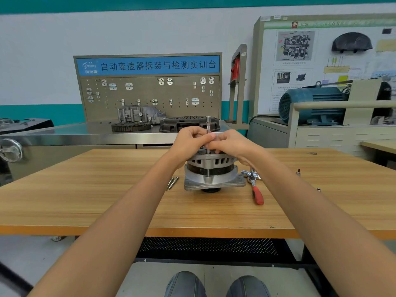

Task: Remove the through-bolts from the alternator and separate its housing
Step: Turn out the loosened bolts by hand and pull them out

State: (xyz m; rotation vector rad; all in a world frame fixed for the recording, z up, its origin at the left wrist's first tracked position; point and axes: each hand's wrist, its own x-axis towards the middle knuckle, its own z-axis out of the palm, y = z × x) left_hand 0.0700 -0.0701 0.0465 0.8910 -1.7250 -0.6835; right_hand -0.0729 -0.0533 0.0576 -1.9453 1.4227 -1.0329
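Alternator [214, 172] housing stands upright near the middle of the wooden table [107, 200], its wide flange and pulley end down on the boards. Above its top, both hands meet around a slim metal shaft [208, 125] that rises vertically from the upper edge of the housing, with its thicker socket-like end sticking out above the fingers. The left hand [190, 140] has its fingers curled inward and pinches the shaft from the left side. The right hand [231, 144] closes on the same shaft from the right, its lower fingers resting against the ribbed top rim of the housing. Whether the shaft is a bolt or a tool sitting on a bolt cannot be told, since the fingers cover the join.

Just left of the alternator base, two loose through-bolts [172, 182] lie side by side on the table. Just right of the base lies a ratchet wrench [254, 185] with a red handle, its chrome head pointing toward the far side. Farther right, small dark parts [298, 172] sit on the boards.

Beyond the table stands a steel workbench [85, 133] with a pegboard [147, 97] under a blue sign, carrying a gear ring, a casting and a clutch cover. A blue electric motor [310, 103] sits at the far right.
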